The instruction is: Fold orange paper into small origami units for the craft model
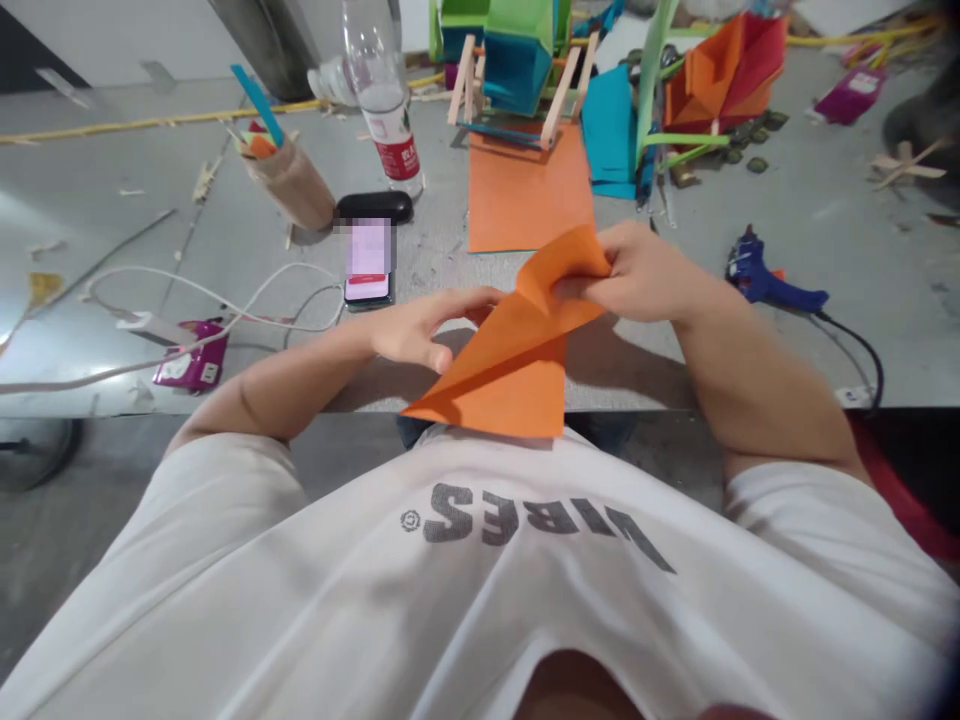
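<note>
An orange sheet of paper lies at the table's front edge, with one part folded over diagonally and its far corner curling up. My right hand pinches that raised corner between thumb and fingers. On the other side, my left hand is spread beside the slanting fold, its thumb apart from the fingers; the fingertips reach partly behind the paper. Just beyond the hands, a flat stack of orange paper rests on the table.
A phone, a black case, a bottle and a cup of paper strips stand left. Paper-and-stick models are at the back. A blue glue gun lies right, a white cable left.
</note>
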Available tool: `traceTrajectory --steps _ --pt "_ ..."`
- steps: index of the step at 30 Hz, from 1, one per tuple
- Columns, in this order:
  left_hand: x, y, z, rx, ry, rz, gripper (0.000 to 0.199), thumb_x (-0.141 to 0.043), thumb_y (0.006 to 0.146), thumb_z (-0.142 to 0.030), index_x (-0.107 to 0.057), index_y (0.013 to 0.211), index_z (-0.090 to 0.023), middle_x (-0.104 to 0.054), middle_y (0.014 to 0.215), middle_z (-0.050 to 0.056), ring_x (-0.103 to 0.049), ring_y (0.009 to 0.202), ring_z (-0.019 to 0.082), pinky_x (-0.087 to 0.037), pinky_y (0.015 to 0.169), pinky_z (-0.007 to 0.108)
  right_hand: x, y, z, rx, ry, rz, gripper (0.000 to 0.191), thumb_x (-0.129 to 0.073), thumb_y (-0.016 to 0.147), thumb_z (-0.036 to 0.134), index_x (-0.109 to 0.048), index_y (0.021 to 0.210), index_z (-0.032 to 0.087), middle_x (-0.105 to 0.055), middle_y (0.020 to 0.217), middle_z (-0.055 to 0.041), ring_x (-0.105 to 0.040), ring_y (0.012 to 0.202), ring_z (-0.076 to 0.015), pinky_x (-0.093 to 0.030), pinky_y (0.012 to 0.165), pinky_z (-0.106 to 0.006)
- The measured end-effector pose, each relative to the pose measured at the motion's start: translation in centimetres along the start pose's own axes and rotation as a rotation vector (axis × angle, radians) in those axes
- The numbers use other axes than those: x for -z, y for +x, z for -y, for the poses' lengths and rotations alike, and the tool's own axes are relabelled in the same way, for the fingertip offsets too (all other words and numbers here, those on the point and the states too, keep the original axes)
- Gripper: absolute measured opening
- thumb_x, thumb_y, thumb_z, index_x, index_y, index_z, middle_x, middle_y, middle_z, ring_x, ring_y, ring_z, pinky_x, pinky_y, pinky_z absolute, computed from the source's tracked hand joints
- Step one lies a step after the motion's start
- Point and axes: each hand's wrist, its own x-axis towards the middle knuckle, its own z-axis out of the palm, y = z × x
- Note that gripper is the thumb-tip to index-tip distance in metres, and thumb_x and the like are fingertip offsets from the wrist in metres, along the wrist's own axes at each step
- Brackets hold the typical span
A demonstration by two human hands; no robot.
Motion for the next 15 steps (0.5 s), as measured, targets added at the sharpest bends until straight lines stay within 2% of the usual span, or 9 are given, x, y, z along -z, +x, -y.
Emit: traceTrajectory --steps 2,4,7,9,11,13,15 --pt "0.6 -0.1 -1.5 0.058 0.029 -0.047 0.102 -0.087 0.094 -0.096 -0.074 0.162 -0.021 -0.087 0.147 0.023 -0.089 0.131 0.037 -0.073 0.108 0.044 0.5 0.2 -0.4 -0.072 0.072 -0.119 0.024 -0.089 0.086 0.049 -0.088 0.095 0.026 -0.087 0.101 -0.0070 -0.082 0.101 -0.0379 -0.067 0.089 -0.052" --pt "1.1 -0.2 -2.8 0.116 0.094 -0.109 0.077 -0.090 0.104 -0.077 -0.077 0.154 -0.020 -0.089 0.140 0.018 -0.090 0.117 0.029 -0.073 0.098 0.036 0.4 0.5 -0.8 -0.116 0.142 -0.145 0.035 -0.098 0.082 0.055 -0.088 0.100 0.026 -0.089 0.104 -0.0090 -0.084 0.102 -0.0414 -0.071 0.087 -0.057" --pt "2.6 -0.3 -3.3 0.181 0.171 -0.125 0.062 -0.092 0.104 -0.070 -0.083 0.135 -0.018 -0.091 0.127 0.014 -0.089 0.106 0.025 -0.072 0.090 0.033 0.0 1.0 -1.6 -0.158 0.254 -0.127 0.047 -0.104 0.081 0.063 -0.090 0.108 0.027 -0.091 0.104 -0.0123 -0.087 0.103 -0.0455 -0.076 0.087 -0.065" --pt "4.1 -0.5 -2.5 0.244 0.154 -0.097 0.065 -0.093 0.101 -0.073 -0.083 0.135 -0.019 -0.092 0.117 0.011 -0.089 0.099 0.026 -0.072 0.086 0.034 -0.4 1.7 -2.5 -0.165 0.303 -0.120 0.046 -0.104 0.083 0.064 -0.090 0.108 0.029 -0.092 0.103 -0.0138 -0.088 0.106 -0.0476 -0.077 0.089 -0.068" --pt "5.6 -0.8 -0.7 0.325 0.107 -0.108 0.067 -0.088 0.103 -0.077 -0.080 0.141 -0.022 -0.092 0.105 0.009 -0.087 0.085 0.024 -0.068 0.075 0.034 -0.8 2.4 -3.6 -0.188 0.364 -0.104 0.039 -0.103 0.083 0.060 -0.090 0.105 0.030 -0.094 0.106 -0.0140 -0.090 0.109 -0.0485 -0.078 0.091 -0.069" --pt "6.9 -1.0 1.3 0.370 0.096 -0.171 0.067 -0.081 0.106 -0.080 -0.081 0.145 -0.025 -0.092 0.102 0.008 -0.082 0.076 0.021 -0.063 0.069 0.033 -1.5 3.1 -4.8 -0.255 0.436 -0.079 0.033 -0.101 0.080 0.051 -0.089 0.103 0.031 -0.095 0.115 -0.0140 -0.091 0.112 -0.0485 -0.079 0.093 -0.069" --pt "7.4 -1.0 2.8 0.467 0.075 -0.244 0.075 -0.068 0.108 -0.091 -0.082 0.142 -0.025 -0.092 0.107 0.011 -0.078 0.073 0.019 -0.061 0.067 0.035 -2.2 3.6 -5.9 -0.309 0.447 -0.069 0.031 -0.099 0.078 0.047 -0.087 0.101 0.030 -0.096 0.120 -0.0149 -0.091 0.111 -0.0479 -0.079 0.092 -0.068"
